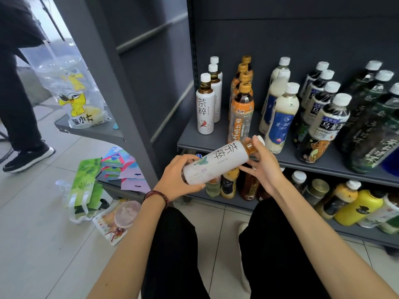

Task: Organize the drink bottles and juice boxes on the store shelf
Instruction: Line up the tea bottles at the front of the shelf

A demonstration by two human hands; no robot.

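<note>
We hold the white-sleeved tea bottle tilted with its label up, probably to read it. Our left hand wraps its base and our right hand pinches the neck. Just beyond the grip, the matching white tea bottles stand on the shelf.

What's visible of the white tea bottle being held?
The tea bottle looks plastic, wrapped in a white sleeve with black characters and a pale green leaf print; amber liquid shows at the neck, its white cap partly hidden. It is tilted near horizontal, cap end up-right, in the air before the shelf. The left hand grips its base; the right hand pinches the neck.
</note>
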